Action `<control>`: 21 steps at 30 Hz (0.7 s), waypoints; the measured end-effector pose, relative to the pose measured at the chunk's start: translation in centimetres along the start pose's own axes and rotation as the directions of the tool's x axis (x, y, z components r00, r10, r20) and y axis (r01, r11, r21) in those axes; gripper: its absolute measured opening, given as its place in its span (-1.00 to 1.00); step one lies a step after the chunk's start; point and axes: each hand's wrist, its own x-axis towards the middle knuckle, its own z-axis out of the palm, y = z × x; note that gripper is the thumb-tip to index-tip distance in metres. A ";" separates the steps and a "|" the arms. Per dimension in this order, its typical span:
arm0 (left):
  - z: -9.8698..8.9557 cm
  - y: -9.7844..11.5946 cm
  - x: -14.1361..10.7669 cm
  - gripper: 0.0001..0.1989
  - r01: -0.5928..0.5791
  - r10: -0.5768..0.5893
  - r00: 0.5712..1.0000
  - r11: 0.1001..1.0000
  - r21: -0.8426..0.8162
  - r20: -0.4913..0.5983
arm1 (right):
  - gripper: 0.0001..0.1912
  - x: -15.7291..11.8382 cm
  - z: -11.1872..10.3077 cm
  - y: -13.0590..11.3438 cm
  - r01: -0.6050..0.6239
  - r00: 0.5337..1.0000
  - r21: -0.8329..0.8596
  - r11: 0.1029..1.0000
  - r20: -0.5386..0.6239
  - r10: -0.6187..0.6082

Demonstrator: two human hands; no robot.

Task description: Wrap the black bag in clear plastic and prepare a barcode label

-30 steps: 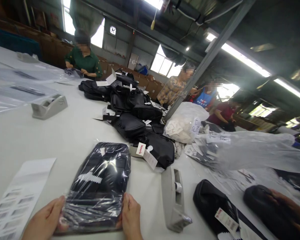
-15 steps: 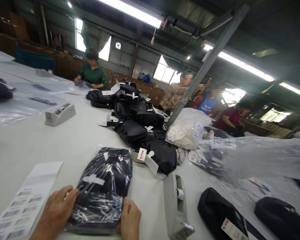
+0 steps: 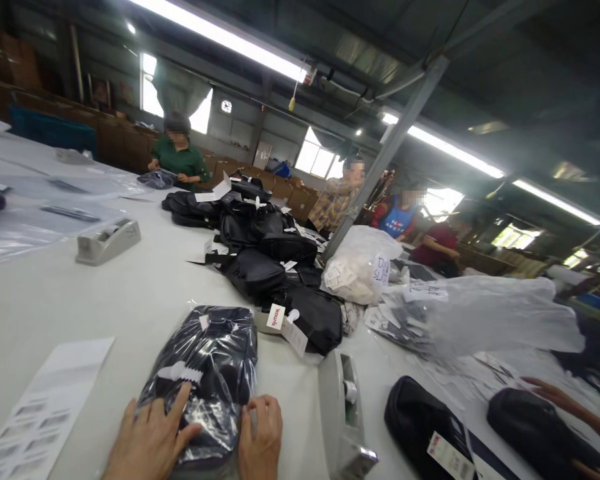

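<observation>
Left of the grey tape dispenser, the plastic-wrapped bag lay between the 2 hands. The left hand spread open across it; the right hand curved at its dispenser-side edge, whether gripping I couldn't tell.

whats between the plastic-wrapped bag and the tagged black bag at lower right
In the head view: the right hand, at the plastic-wrapped bag's edge, then a grey tape dispenser.
</observation>
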 end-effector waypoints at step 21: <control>1.9 1.4 -1.9 -0.43 0.025 -0.025 1.000 0.986 0.166 0.001 | -0.75 1.2 -8.3 2.3 -0.018 1.000 -0.168 0.986 -0.012 0.016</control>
